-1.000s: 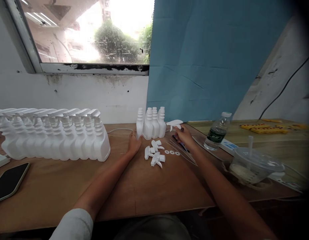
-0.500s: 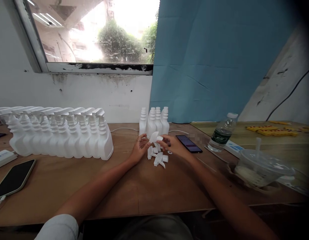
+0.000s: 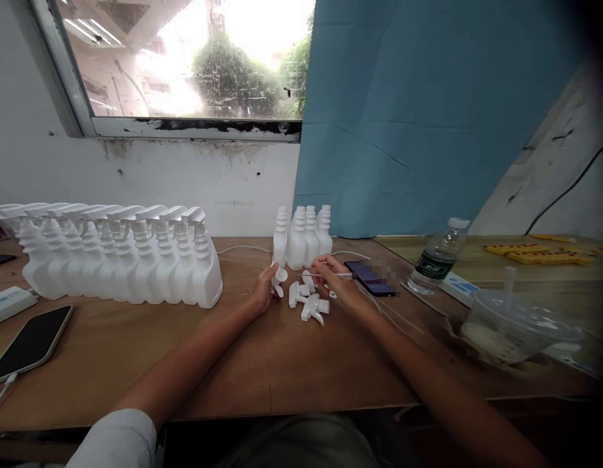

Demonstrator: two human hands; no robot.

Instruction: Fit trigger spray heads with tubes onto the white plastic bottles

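Observation:
My left hand is closed around a white trigger spray head, its round opening turned toward the right. Opposite it, my right hand grips a slim tool with a pale handle and a thin shaft. The shaft points left toward the spray head, with a gap between them. More white spray heads lie in a loose pile on the table just below my hands. A small white ring rests under my right hand. Behind the hands stand several white bottles without spray heads.
A row of white bottles fitted with spray heads stands on the left. Phones lie at left and near the right hand. Further right are a water bottle, a lidded plastic cup and a power strip. Cables cross the brown table.
My hands have moved apart. The left has drawn the spray head a little left and turned its opening rightward. The right has come off it, and its slim tool now shows clearly.

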